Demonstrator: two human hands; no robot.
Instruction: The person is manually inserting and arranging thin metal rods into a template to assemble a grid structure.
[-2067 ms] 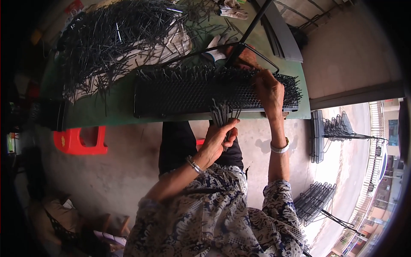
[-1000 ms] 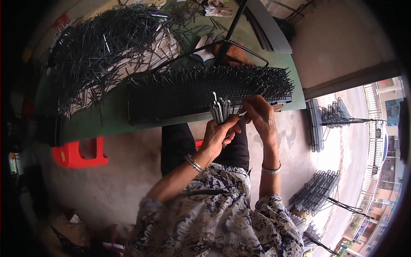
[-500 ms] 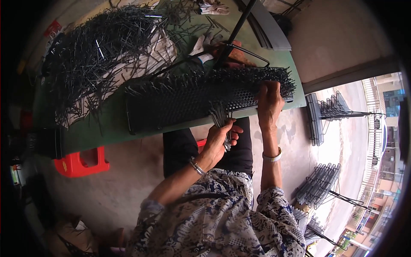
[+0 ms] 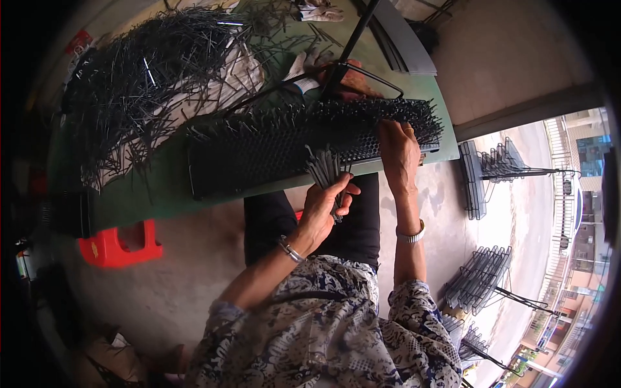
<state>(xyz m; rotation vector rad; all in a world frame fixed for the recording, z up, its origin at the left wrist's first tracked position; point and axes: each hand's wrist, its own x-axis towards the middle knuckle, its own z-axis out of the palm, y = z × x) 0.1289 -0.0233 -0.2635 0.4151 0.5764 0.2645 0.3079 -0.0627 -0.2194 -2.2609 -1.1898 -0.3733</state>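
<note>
A long black perforated panel (image 4: 242, 161) lies along the front edge of the green table (image 4: 139, 194). Thin dark strips (image 4: 369, 111) stand thickly in its holes along the far side and right end. In my left hand (image 4: 320, 207) is a bundle of dark strips (image 4: 323, 167), fanned upward just in front of the panel. My right hand (image 4: 400, 155) is over the panel's right part, fingertips pinched together among the standing strips. Whatever is between those fingertips is hidden.
A big tangled heap of dark strips (image 4: 142, 71) rests on pale cloth (image 4: 236, 81) at the left. Behind the panel are a black metal stand (image 4: 336, 76), a glove (image 4: 301, 71) and flat grey sheets (image 4: 407, 48). A red stool (image 4: 119, 244) stands below the table.
My right hand has shifted slightly left and turned over the panel. My left hand has moved a little left, and the bundle in it is fanned wider.
</note>
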